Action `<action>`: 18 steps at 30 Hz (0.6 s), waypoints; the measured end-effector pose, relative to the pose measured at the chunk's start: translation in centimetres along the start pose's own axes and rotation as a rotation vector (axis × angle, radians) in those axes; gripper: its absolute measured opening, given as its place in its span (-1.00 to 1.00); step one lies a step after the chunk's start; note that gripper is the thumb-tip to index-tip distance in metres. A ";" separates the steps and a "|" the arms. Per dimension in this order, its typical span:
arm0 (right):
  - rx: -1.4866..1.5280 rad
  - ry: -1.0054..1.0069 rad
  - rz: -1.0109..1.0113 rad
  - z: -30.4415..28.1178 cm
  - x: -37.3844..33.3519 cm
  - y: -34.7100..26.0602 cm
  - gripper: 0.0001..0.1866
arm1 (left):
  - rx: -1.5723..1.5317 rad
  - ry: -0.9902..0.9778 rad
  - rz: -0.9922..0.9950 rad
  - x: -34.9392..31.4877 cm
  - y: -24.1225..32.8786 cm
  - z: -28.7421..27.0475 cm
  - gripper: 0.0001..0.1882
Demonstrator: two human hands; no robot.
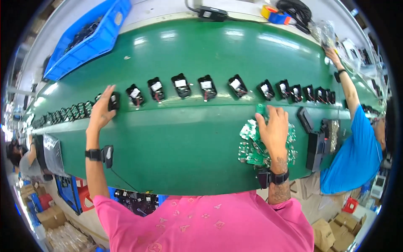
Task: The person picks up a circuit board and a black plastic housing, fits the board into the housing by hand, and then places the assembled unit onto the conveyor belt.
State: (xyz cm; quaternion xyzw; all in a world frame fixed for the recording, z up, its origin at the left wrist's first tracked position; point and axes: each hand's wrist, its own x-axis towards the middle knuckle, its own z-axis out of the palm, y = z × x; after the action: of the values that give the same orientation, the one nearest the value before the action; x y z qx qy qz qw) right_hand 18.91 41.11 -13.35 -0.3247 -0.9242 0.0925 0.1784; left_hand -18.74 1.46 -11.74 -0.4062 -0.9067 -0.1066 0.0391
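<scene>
Topping the green circuit-board heap (253, 157): right hand (275, 131), half-curled, hold unclear; leftward, left hand (101, 111), spread, perhaps steadying a black plastic casing (115, 101).

Both of the person's arms reach forward, well apart. The left forearm (94, 176) is nearly straight; the left grip (102, 110) angles rightward, fingers extended, thumb apart. The right grip (275, 128) faces palm down, fingers bent, thumb spread leftward; the right forearm (279, 194) is tattooed.

Long green tabletop (176, 145), glossy under bright light reflections (168, 35), pale floor (93, 224) below, cardboard boxes (52, 218) on both sides
</scene>
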 end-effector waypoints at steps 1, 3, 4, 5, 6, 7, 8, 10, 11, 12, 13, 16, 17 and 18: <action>0.013 -0.037 -0.013 0.8 0.7 0.3 -0.62 | 0.017 -0.068 0.079 0.1 -1.3 0.1 -0.04; 0.065 -0.101 -0.006 2.0 0.9 1.9 -0.53 | 0.000 -0.107 -0.014 0.5 0.5 0.1 -0.03; 0.082 -0.021 -0.069 2.2 0.9 2.6 -0.52 | 0.011 -0.068 -0.103 0.8 2.1 0.0 -0.09; 0.104 0.055 -0.128 2.3 0.8 2.8 -0.50 | 0.024 -0.033 -0.193 0.5 3.4 -0.5 -0.14; 0.204 -0.076 -0.009 1.1 1.1 2.4 -0.48 | -0.086 0.042 -0.253 -0.1 4.3 -0.7 -0.19; 0.297 -0.208 0.114 0.3 1.3 2.1 -0.46 | -0.196 0.119 -0.303 -1.0 4.9 -1.0 -0.22; 0.381 -0.213 0.061 0.7 1.4 2.5 -0.47 | -0.278 0.166 -0.319 -2.2 4.9 -1.0 -0.26; 0.535 -0.233 0.152 -0.5 1.2 1.1 -0.49 | -0.780 0.276 -0.353 -5.3 7.0 -0.2 -0.32; 0.682 -0.244 0.249 -1.5 1.0 0.3 -0.51 | -1.003 0.313 -0.366 -6.1 9.5 -0.2 -0.33; 0.815 -0.204 0.259 -1.6 0.6 0.6 -0.58 | -1.087 0.310 -0.365 -6.8 11.7 0.5 -0.34; 0.799 -0.201 0.273 -1.8 0.3 0.2 -0.58 | -1.165 0.306 -0.368 -7.5 13.9 1.2 -0.32; 1.263 -0.312 0.387 -2.0 -0.5 -2.6 -0.69 | -1.377 -0.102 -0.372 -8.5 21.4 1.6 -0.34; 1.348 -0.357 0.357 -1.6 -0.9 -3.5 -0.73 | -1.386 -0.245 -0.355 -8.6 23.5 1.5 -0.40; 1.371 -0.377 0.350 -2.0 -1.3 -4.3 -0.75 | -1.362 -0.266 -0.272 -7.8 25.9 2.0 -0.28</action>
State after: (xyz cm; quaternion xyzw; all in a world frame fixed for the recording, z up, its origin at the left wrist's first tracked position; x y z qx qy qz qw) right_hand 18.14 37.08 -10.62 -0.2615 -0.6085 0.7315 0.1623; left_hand 5.83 12.97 -10.70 -0.2333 -0.6782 -0.6035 -0.3485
